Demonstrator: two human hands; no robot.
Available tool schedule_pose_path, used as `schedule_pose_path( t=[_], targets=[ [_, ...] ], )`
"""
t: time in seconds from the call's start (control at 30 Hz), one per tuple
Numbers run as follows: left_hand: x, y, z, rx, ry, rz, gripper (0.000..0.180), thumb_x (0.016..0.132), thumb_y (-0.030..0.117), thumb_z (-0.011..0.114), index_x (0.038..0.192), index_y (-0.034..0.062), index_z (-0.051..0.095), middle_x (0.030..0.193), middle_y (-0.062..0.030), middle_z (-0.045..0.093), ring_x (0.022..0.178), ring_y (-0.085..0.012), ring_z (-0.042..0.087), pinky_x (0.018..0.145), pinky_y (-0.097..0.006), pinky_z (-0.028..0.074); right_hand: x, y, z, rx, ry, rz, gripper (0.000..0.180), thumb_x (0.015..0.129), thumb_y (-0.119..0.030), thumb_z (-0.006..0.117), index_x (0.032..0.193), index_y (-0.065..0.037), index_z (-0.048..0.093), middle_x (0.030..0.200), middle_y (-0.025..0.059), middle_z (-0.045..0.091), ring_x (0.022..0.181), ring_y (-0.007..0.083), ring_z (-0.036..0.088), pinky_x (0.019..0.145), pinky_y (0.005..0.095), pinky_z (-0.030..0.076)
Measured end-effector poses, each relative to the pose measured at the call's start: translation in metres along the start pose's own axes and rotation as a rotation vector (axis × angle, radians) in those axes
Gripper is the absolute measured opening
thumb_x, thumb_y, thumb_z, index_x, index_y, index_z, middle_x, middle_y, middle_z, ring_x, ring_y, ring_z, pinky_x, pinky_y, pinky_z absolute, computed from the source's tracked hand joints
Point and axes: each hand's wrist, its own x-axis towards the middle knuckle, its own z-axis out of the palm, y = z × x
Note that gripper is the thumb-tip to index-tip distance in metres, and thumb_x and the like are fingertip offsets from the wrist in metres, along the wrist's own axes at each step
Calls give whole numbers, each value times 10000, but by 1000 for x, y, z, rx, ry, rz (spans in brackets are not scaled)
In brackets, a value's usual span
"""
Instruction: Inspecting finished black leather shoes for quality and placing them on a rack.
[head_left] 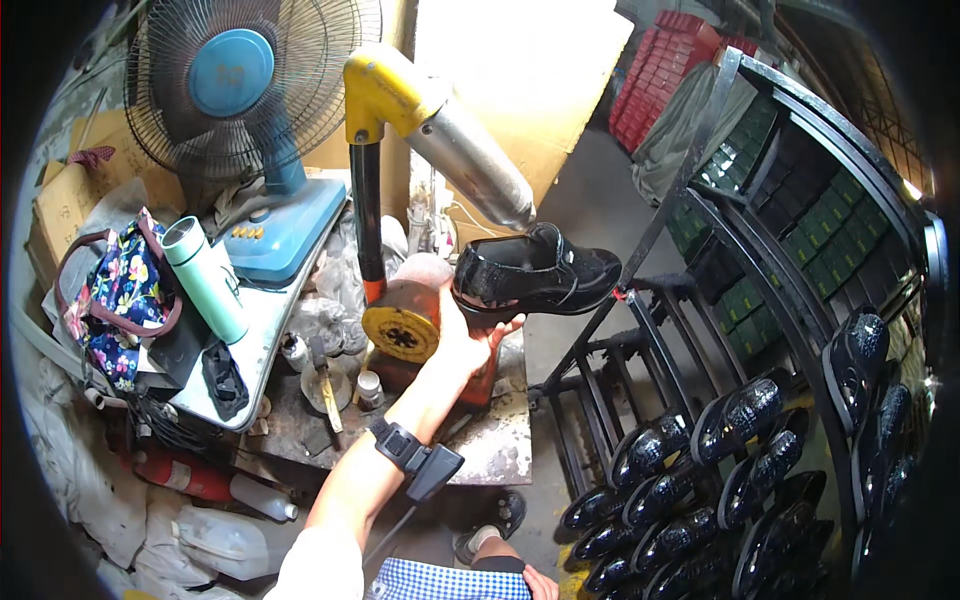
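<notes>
A glossy black leather shoe [560,282] is held up by my left hand [466,345], toe to the right. My palm and fingers are under its sole and heel; a dark band with a box sits on that wrist. Just above the shoe's opening is the silver nozzle [470,165] of a machine with a yellow elbow pipe [388,90] and a black post. Behind the forearm is the machine's round yellow part [402,332]. My right hand [541,583], partly cut off at the lower edge, lies with fingers extended beside a blue-checked cloth [450,580], holding nothing.
A blue fan [232,72] stands at the left beside a mint bottle [205,280] and a floral bag [120,300]. A brush [325,385] and small jar [370,388] lie on the workbench [495,455]. A metal rack [700,330] bearing several black shoes [740,420] fills the right.
</notes>
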Motion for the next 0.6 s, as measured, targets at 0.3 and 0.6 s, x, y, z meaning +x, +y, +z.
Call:
schedule_pose_path(
  t=[0.3,0.6],
  targets=[
    [0,-1,5,24,-54,71,589,838,544,361,1081,41,548,886,-175,627,672,-312,644,532,-389,585,1,-4,0,-20,8,-2,616,682,-196,735,1208,5,484,1202,195,511,1105,370,460,959,435,357],
    [-2,6,-2,43,-53,44,657,810,602,370,1105,39,539,883,-169,620,682,-348,632,454,-340,565,2,-5,0,-7,15,-10,603,686,-191,732,1203,5,491,1180,202,521,1086,369,476,943,435,370]
  ],
)
